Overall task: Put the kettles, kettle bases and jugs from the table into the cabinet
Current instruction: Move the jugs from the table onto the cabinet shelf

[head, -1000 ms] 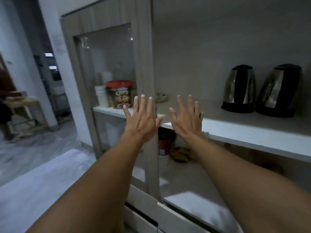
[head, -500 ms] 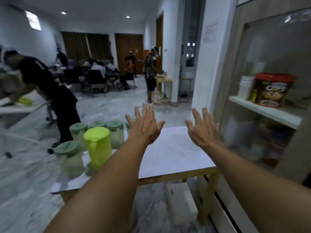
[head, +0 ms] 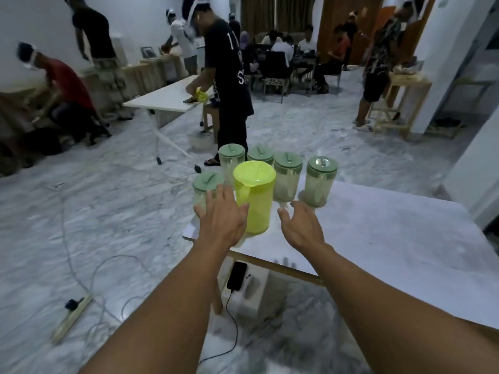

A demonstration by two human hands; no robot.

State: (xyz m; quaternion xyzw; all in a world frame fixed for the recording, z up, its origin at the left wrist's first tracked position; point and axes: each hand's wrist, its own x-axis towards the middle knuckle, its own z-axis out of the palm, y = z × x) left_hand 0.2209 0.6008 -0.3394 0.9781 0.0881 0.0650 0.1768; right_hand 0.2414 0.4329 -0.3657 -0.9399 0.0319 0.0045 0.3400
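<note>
A bright yellow-green jug (head: 255,195) stands upright on the left end of the white table (head: 391,236). Several clear jugs with green lids surround it; one (head: 208,188) is at its left, one (head: 321,180) at the far right of the group. My left hand (head: 222,218) hovers open just left of the yellow jug's handle, partly covering the left clear jug. My right hand (head: 302,225) is open over the table, just right of the yellow jug. Neither hand holds anything. The cabinet is out of view.
A phone (head: 237,275) on a charging cable lies on a white box under the table. Cables and a power strip (head: 71,317) run across the marble floor at left. A person in black (head: 229,76) stands behind the jugs; other people and tables fill the room.
My view swung from the cabinet with two kettles left to the table. Both open hands came down close to the yellow jug, which is now directly in front.
</note>
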